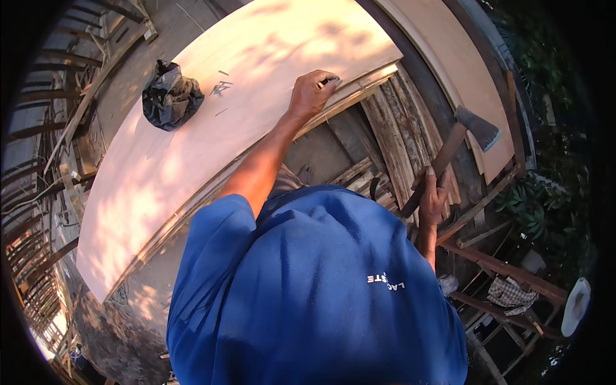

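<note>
A hatchet (478, 128) with a dark metal head and wooden handle is held up on the right side, my right hand (433, 196) wrapped round its handle. My left hand (314, 93) rests over the long edge of a pale plywood sheet (160, 154), its fingers pinched together. Whatever sits between those fingertips is too small to make out. Several thin dark nails (219, 88) lie loose on the sheet, left of my left hand. Beside them stands a crumpled black plastic bag (170, 96); its contents are hidden.
Rough timber planks (401, 122) are stacked below the sheet's edge. Another curved plywood panel (475, 83) lies at the far right. Wooden framing (507, 269) and a checked cloth (511, 294) are at lower right. Curved wooden ribs (45, 128) line the left side.
</note>
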The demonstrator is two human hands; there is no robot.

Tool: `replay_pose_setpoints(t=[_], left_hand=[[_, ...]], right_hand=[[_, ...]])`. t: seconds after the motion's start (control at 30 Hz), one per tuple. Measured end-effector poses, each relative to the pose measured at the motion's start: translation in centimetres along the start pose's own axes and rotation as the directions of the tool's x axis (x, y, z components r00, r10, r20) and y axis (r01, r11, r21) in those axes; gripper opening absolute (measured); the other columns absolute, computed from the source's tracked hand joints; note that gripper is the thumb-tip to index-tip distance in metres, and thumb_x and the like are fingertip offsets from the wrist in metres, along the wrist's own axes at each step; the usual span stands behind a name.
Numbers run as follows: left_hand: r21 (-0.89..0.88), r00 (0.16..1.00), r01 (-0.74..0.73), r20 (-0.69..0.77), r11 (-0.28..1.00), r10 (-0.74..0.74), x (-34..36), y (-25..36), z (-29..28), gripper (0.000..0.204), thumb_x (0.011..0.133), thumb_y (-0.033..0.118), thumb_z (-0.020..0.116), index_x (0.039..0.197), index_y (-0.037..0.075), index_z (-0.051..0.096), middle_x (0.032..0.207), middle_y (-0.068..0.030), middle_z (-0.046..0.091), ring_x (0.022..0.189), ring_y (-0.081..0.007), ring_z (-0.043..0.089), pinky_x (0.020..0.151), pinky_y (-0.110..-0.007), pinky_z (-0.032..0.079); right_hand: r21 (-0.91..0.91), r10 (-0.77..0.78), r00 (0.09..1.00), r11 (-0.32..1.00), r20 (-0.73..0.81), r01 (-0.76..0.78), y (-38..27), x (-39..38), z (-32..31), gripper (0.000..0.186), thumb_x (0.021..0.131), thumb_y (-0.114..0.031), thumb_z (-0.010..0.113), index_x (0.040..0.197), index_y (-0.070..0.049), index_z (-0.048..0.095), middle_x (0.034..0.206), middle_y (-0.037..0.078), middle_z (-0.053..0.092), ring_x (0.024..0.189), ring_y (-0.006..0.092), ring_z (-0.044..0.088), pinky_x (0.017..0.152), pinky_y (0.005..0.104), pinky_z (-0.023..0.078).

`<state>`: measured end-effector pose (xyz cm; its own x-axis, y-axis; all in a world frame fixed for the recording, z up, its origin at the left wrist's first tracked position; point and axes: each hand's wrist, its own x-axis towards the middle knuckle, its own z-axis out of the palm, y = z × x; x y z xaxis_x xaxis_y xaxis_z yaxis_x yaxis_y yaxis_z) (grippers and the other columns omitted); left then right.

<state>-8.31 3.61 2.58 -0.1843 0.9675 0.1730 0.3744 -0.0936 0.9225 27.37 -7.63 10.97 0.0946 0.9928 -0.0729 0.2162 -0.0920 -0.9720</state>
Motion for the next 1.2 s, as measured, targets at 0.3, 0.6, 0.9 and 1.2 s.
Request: replay_pose_setpoints(t=[0.3,0.6,0.9,1.2], left_hand=[[-0.038,1.0,-0.002,-0.011,0.999,0.001,0.0,-2.8,0.5,0.021,0.096,0.022,0.074,0.103,0.002,0.078,0.095,-0.013,0.076,0.083,-0.0219,0.071,0.075,-0.036,0.055],[-0.001,0.991,-0.124,0.045,0.992,0.124,-0.5,-3.2,0.3,0.017,0.095,0.017,0.074,0.101,0.002,0.076,0.095,-0.0134,0.075,0.087,-0.0258,0.072,0.078,-0.037,0.056],[0.071,0.972,-0.227,0.075,0.971,0.222,-0.2,-3.6,0.7,0.013,0.091,0.006,0.073,0.102,0.0,0.075,0.099,-0.0123,0.075,0.089,-0.0237,0.072,0.083,-0.034,0.056],[0.198,0.946,-0.304,-0.052,0.932,0.319,-2.5,-2.4,-2.9,0.03,0.087,0.003,0.071,0.117,0.004,0.073,0.122,-0.0165,0.071,0.114,-0.0342,0.068,0.098,-0.043,0.054]], right_hand=[[0.001,0.338,0.933,0.94,0.126,-0.341,2.2,-3.6,2.6,0.029,0.108,-0.026,0.057,0.123,-0.001,0.058,0.076,0.0,0.056,0.061,0.008,0.052,0.054,0.0264,0.042],[-0.395,-0.15,0.961,0.888,0.231,0.233,-3.7,-1.0,5.7,0.039,0.105,-0.019,0.064,0.138,0.0,0.056,0.096,0.02,0.071,0.08,0.034,0.072,0.072,0.0413,0.055],[-0.665,-0.129,0.915,0.649,0.382,0.369,-4.1,2.1,11.3,0.036,0.101,-0.018,0.064,0.133,-0.003,0.052,0.108,0.031,0.07,0.091,0.0513,0.069,0.076,0.0583,0.055],[-0.437,-0.523,0.839,0.727,0.149,0.53,-9.4,1.9,10.5,0.035,0.101,-0.011,0.068,0.13,0.001,0.054,0.099,0.028,0.07,0.088,0.0415,0.073,0.077,0.0456,0.057]])
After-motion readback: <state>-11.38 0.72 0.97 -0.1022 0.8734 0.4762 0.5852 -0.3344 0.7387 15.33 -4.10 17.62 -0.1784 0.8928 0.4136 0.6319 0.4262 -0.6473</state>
